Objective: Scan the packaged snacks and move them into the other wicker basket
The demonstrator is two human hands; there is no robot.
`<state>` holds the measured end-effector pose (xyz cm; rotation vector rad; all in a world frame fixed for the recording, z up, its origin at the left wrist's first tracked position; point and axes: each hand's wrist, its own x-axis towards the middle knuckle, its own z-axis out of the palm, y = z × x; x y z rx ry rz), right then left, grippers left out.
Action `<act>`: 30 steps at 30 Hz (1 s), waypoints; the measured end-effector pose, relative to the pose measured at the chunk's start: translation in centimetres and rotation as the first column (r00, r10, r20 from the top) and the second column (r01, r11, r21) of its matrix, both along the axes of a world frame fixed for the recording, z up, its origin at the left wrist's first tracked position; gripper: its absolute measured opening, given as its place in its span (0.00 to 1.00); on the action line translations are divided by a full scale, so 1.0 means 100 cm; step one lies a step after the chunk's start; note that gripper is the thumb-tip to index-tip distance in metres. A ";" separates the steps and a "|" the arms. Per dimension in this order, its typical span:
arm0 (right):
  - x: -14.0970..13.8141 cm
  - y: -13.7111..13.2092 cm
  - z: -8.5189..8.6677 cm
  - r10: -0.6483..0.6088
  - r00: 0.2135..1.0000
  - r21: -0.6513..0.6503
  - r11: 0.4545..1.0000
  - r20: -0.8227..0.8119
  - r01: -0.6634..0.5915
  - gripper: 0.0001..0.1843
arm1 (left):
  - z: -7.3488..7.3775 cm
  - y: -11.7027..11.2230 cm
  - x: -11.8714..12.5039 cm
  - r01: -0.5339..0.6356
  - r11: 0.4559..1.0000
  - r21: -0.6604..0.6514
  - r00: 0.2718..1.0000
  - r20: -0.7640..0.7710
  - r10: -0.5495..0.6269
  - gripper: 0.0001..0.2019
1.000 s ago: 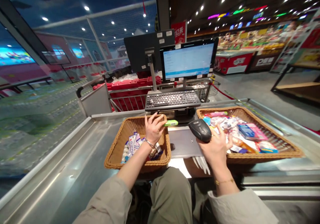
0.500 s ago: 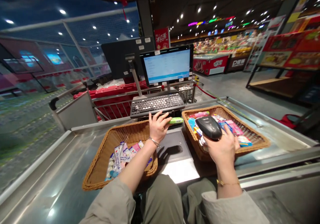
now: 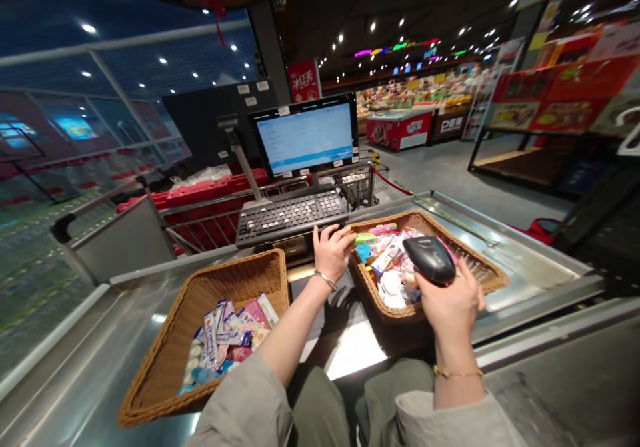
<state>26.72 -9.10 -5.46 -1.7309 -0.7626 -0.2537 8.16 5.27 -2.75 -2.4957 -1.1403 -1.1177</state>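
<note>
My left hand [image 3: 333,254] is closed on a small green packet [image 3: 365,238], which it holds at the near left corner of the right wicker basket [image 3: 487,277]. My right hand [image 3: 450,297] grips a black handheld barcode scanner [image 3: 430,259], held over the same basket with its head pointing left. Colourful sweet packets [image 3: 387,250] and a round white item [image 3: 391,286] lie in that basket, partly hidden by the scanner. In the left wicker basket [image 3: 175,314] are several wrapped candy sticks [image 3: 213,334] and other small packets.
A black keyboard [image 3: 293,216] and a lit monitor [image 3: 310,134] stand beyond the baskets. Both baskets rest on a metal checkout counter [image 3: 540,267], with a grey panel between them. Red shopping carts [image 3: 200,197] stand behind the counter.
My left hand has moved right with the green packet, from between the baskets to the right basket's edge. The scanner stays in my right hand. The view has turned slightly right.
</note>
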 end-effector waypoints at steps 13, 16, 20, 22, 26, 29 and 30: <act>-0.001 -0.002 0.008 -0.001 0.993 0.012 1.000 -0.118 0.003 0.26 | -0.006 -0.005 0.038 -0.140 0.956 -0.256 0.972 -0.221 0.083 0.22; -0.002 -0.002 0.007 0.000 0.995 0.004 1.000 -0.096 0.000 0.24 | -0.007 -0.005 0.028 -0.149 0.956 -0.252 0.972 -0.213 0.096 0.21; -0.006 0.000 0.006 -0.003 0.997 0.008 1.000 -0.072 0.004 0.23 | 0.000 -0.011 0.014 -0.169 0.957 -0.238 0.974 -0.190 0.124 0.21; -0.010 0.002 0.006 0.001 0.998 0.018 1.000 -0.063 0.000 0.22 | 0.004 -0.016 0.006 -0.171 0.960 -0.220 0.975 -0.175 0.134 0.22; -0.020 0.004 0.008 0.037 0.998 0.020 0.999 -0.050 -0.036 0.21 | 0.007 -0.031 -0.014 -0.164 0.971 -0.174 0.981 -0.129 0.142 0.21; -0.029 0.005 0.010 0.071 0.997 0.023 0.997 -0.023 -0.070 0.22 | 0.006 -0.042 -0.033 -0.159 0.977 -0.140 0.984 -0.104 0.145 0.20; -0.032 0.005 0.010 0.080 0.997 0.018 0.997 -0.011 -0.080 0.22 | 0.005 -0.046 -0.041 -0.158 0.979 -0.132 0.984 -0.102 0.145 0.20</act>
